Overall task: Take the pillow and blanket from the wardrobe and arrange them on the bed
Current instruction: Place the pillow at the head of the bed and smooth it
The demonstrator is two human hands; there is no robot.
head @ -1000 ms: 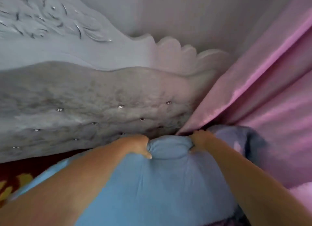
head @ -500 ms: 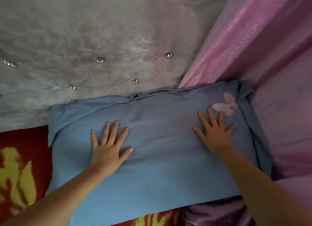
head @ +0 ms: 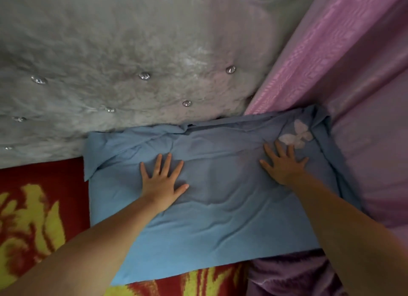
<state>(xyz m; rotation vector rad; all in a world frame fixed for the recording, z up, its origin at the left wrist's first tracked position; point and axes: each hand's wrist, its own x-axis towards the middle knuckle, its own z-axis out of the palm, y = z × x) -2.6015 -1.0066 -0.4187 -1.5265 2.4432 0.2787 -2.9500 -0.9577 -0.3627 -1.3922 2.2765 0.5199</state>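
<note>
A light blue pillow (head: 220, 207) with a pale butterfly motif near its far right corner lies flat on the bed, its far edge against the headboard. My left hand (head: 162, 181) rests palm down on the pillow's left half, fingers spread. My right hand (head: 283, 164) presses flat on the right half, just below the butterfly. A purple fuzzy blanket (head: 293, 276) shows at the pillow's near right corner, partly under it. Neither hand grips anything.
The grey tufted headboard (head: 132, 75) with shiny buttons fills the far side. A pink curtain (head: 353, 86) hangs along the right, touching the pillow's right edge. A red and yellow patterned bed cover (head: 33, 218) lies to the left and under the pillow.
One second ago both hands gripped the pillow's far edge while it was raised. Since then the pillow has come down flat and both hands lie open on it, barely shifting lately.
</note>
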